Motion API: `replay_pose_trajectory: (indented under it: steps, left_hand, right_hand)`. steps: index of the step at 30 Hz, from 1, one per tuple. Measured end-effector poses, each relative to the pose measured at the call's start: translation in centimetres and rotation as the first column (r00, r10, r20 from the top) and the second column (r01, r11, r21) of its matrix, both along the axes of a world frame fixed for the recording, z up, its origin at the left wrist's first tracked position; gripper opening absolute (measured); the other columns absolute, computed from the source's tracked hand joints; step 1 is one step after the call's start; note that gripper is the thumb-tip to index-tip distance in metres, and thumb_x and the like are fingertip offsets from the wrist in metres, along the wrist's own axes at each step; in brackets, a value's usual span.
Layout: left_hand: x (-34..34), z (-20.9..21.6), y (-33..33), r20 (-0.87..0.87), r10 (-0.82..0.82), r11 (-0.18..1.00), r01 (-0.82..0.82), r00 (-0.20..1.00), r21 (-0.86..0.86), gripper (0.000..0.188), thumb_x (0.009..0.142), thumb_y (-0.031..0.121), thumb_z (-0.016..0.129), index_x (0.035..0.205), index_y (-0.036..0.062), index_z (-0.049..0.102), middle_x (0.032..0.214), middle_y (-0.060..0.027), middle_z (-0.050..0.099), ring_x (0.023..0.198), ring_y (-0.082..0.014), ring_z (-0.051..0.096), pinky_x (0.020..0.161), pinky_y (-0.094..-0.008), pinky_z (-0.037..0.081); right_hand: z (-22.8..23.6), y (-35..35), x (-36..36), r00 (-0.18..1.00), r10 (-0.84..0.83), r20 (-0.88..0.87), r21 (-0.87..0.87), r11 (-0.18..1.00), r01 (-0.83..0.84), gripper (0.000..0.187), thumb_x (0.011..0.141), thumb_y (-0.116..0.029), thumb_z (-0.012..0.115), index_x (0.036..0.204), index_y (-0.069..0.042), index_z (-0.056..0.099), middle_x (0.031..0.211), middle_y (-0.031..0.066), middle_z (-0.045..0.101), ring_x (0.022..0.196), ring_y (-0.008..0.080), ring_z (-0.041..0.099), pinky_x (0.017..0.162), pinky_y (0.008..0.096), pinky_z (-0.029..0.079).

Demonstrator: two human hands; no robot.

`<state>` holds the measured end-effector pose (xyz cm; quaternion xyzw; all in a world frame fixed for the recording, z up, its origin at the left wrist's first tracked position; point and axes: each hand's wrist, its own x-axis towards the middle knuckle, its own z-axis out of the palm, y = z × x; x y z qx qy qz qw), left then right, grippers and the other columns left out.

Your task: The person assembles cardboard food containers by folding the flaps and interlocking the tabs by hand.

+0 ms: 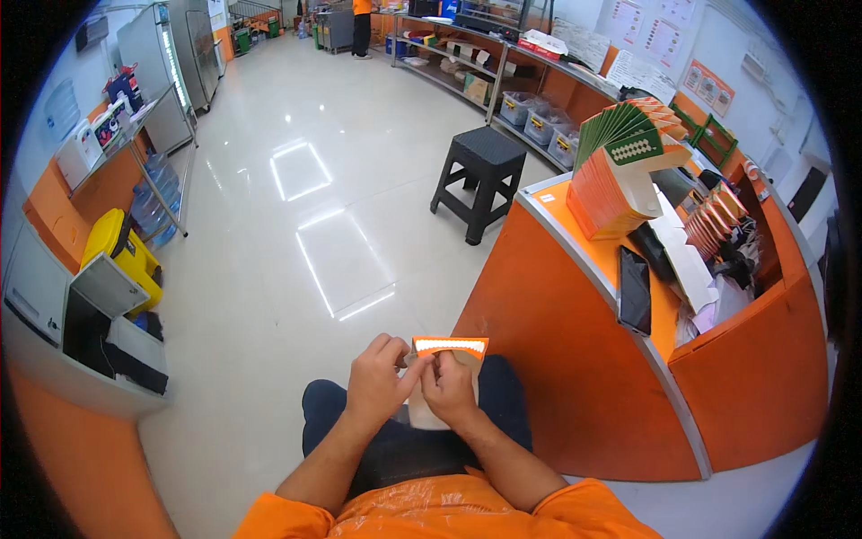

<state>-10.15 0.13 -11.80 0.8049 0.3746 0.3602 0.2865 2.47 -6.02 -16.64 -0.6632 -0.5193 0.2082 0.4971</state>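
Observation:
Above my lap, a paper food carton (467,361) is held up between both hands. It has an orange band with white print along its top edge and a pale inner side. My left hand (375,379) pinches it at the left edge, fingers bent. The fingers of my right hand (451,388) are curled against its pale side, just below the orange band. Both thumbs come close together near the middle. The fingertips partly hide the carton's left side.
To the right stands an orange counter (557,332) with a stack of fanned orange-and-green cartons (615,184) and a black phone (634,289). A black stool (480,171) is ahead. At left are a yellow bin (112,238) and an open cabinet (85,332). Another person (361,27) stands far back.

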Motion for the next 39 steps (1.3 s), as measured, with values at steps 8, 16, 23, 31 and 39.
replay_pose_trajectory:
  steps: [8,16,23,31,39]
  left_hand:
    - [1.2,-1.2,0.4,0.038,-0.006,0.996,0.003,0.999,0.094,0.013,0.082,0.012,0.07,0.082,0.0036,0.06,0.076,-0.011,0.06,0.062,-0.0289,0.064,0.056,-0.0384,0.053]
    - [1.6,-1.0,1.5,-0.032,0.062,0.994,-0.058,0.998,0.095,0.013,0.075,0.003,0.068,0.081,0.0003,0.057,0.079,-0.0138,0.058,0.067,-0.0294,0.062,0.06,-0.0396,0.053]
    - [-1.5,-1.3,5.2,-0.05,0.261,0.961,-0.254,0.964,0.112,0.013,0.073,-0.001,0.065,0.081,-0.0003,0.055,0.079,-0.0143,0.055,0.067,-0.0279,0.061,0.061,-0.0391,0.051]
    - [-0.3,1.1,3.7,0.171,0.112,0.994,-0.114,0.979,0.003,0.009,0.078,-0.001,0.064,0.083,-0.0006,0.056,0.092,-0.0118,0.061,0.077,-0.0218,0.067,0.057,-0.0294,0.054]
    - [-0.3,2.1,2.8,0.412,-0.146,0.876,0.311,0.899,-0.369,0.009,0.081,0.002,0.068,0.087,-0.0019,0.062,0.104,-0.0084,0.065,0.081,-0.0123,0.064,0.067,-0.0266,0.053]
  right_hand:
    - [-2.6,0.7,-0.3,0.976,-0.107,-0.189,0.064,0.991,0.121,0.023,0.097,-0.016,0.055,0.09,0.007,0.057,0.075,0.0254,0.063,0.065,0.0406,0.064,0.058,0.0464,0.047]
    - [0.0,-0.3,-1.1,0.61,0.015,-0.792,-0.047,0.995,-0.085,0.022,0.102,-0.015,0.049,0.095,0.003,0.059,0.073,0.0082,0.064,0.058,0.0164,0.062,0.05,0.0273,0.048]
    - [5.6,-2.5,0.1,0.989,0.113,-0.094,0.225,0.97,-0.089,0.032,0.091,-0.01,0.067,0.121,0.0,0.06,0.092,0.0125,0.068,0.075,0.0219,0.067,0.067,0.0306,0.053]
    - [4.7,-0.2,4.6,0.988,0.154,-0.008,0.097,0.983,-0.153,0.037,0.096,-0.024,0.065,0.123,-0.001,0.055,0.091,0.0079,0.065,0.087,0.0119,0.064,0.072,0.0246,0.051]
    - [1.1,0.7,5.0,0.924,-0.04,-0.38,0.263,0.953,0.15,0.022,0.097,-0.019,0.06,0.104,0.001,0.056,0.099,0.0129,0.059,0.088,0.0215,0.061,0.08,0.0349,0.049]
